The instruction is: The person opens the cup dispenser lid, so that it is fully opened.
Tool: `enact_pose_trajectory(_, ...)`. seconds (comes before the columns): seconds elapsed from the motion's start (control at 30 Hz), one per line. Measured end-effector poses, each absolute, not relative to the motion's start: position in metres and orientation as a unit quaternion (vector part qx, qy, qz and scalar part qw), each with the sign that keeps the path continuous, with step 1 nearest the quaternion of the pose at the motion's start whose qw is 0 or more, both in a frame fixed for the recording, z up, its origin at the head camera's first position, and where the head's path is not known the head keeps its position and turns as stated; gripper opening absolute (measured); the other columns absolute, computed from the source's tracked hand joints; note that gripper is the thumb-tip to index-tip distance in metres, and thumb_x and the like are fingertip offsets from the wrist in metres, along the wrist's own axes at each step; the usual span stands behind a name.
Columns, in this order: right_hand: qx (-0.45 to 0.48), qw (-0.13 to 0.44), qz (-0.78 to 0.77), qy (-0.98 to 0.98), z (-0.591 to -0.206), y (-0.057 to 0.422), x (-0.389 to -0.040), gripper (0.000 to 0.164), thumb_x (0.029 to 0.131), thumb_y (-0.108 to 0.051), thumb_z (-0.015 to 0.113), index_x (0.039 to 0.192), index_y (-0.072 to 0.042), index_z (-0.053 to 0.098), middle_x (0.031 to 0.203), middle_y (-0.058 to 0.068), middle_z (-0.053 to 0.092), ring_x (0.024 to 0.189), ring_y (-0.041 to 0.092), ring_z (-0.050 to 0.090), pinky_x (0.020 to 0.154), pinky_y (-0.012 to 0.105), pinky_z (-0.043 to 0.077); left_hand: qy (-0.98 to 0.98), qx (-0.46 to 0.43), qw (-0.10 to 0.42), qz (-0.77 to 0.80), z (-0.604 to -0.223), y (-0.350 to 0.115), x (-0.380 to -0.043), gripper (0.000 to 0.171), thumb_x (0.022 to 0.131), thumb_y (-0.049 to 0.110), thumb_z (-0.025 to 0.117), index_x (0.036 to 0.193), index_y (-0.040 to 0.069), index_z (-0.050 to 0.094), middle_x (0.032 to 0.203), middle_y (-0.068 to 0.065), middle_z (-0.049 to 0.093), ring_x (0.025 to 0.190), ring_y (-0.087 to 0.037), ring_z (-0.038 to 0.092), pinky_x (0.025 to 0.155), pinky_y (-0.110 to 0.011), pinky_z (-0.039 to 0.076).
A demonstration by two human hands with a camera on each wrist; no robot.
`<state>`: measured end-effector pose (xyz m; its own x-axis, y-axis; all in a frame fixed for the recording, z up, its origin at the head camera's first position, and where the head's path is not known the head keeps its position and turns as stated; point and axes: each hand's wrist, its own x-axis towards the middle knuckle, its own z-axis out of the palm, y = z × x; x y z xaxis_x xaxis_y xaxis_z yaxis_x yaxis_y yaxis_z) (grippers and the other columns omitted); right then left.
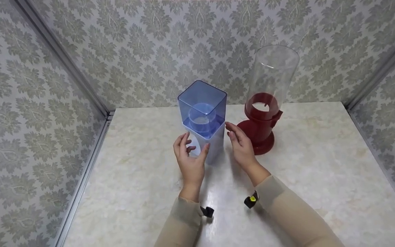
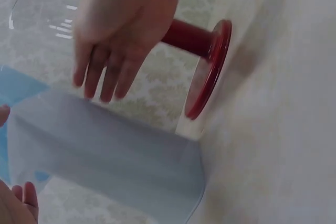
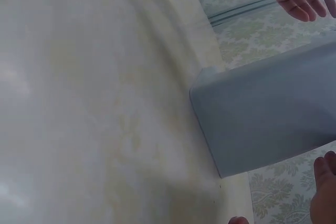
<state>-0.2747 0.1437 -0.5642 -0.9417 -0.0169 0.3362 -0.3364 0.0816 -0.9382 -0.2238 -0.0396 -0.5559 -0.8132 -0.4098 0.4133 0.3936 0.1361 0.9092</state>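
A tall square container stands upright on the table, its lower body white and its upper part clear blue with a round tube inside. Close by its left front side is my left hand, thumb and fingers spread apart and loosely bent, holding nothing. On the other side my right hand has its fingers extended towards the container's wall. Both hands flank the grey-white body in the right wrist view. Whether any fingertip touches it, I cannot tell. A white rounded part shows behind my left fingers.
Just beyond my right hand stands a dispenser with a red base and a tall clear cylinder. The pale marbled table ends at patterned walls behind and at both sides. Metal rails run along the corners.
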Motion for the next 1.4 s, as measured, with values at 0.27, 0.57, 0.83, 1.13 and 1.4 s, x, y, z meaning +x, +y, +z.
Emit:
enact_pose_trajectory(0.27,0.088,0.093,0.677,-0.725,-0.559,0.132,-0.289,0.040,0.118,-0.003,0.052,0.154,0.012,0.061,0.157,0.032,0.065,0.152,0.043,0.061,0.129,0.047,0.051,-0.680,0.017,0.325,-0.657,-0.561,-0.021,-0.223,0.058,0.094,0.006,0.092,0.147,-0.003,0.071,0.149,-0.021,0.060,0.123,-0.035,0.069,0.100,-0.036,0.065)
enact_pose_trajectory(0.57,0.035,0.081,0.702,-0.707,-0.559,0.128,-0.295,0.032,0.116,0.000,0.057,0.142,0.010,0.071,0.144,0.029,0.074,0.137,0.035,0.073,0.121,0.044,0.059,-0.701,0.027,0.329,-0.632,-0.558,-0.021,-0.218,0.053,0.096,0.009,0.091,0.144,-0.004,0.074,0.151,-0.019,0.063,0.130,-0.032,0.069,0.104,-0.034,0.063)
enact_pose_trajectory(0.83,0.033,0.065,0.713,-0.697,-0.560,0.125,-0.293,0.023,0.112,0.005,0.062,0.129,0.011,0.077,0.126,0.025,0.081,0.113,0.014,0.080,0.107,0.036,0.067,-0.714,0.046,0.332,-0.615,-0.555,-0.028,-0.219,0.057,0.101,0.007,0.085,0.153,-0.007,0.064,0.159,-0.019,0.064,0.146,-0.037,0.066,0.122,-0.044,0.058)
enact_pose_trajectory(1.13,0.027,0.066,0.727,-0.683,-0.559,0.126,-0.286,0.019,0.109,0.006,0.066,0.124,0.011,0.078,0.119,0.019,0.082,0.104,0.008,0.078,0.102,0.034,0.068,-0.720,0.037,0.322,-0.614,-0.553,-0.040,-0.222,0.055,0.099,0.007,0.087,0.148,-0.008,0.068,0.149,-0.022,0.070,0.135,-0.038,0.074,0.118,-0.041,0.061)
enact_pose_trajectory(1.4,0.047,0.044,0.744,-0.665,-0.560,0.127,-0.280,0.015,0.108,0.008,0.068,0.120,0.015,0.074,0.111,0.004,0.081,0.106,0.008,0.076,0.099,0.031,0.069,-0.718,0.019,0.318,-0.619,-0.555,-0.055,-0.221,0.048,0.098,0.002,0.087,0.143,-0.008,0.072,0.137,-0.022,0.073,0.129,-0.039,0.077,0.116,-0.040,0.062)
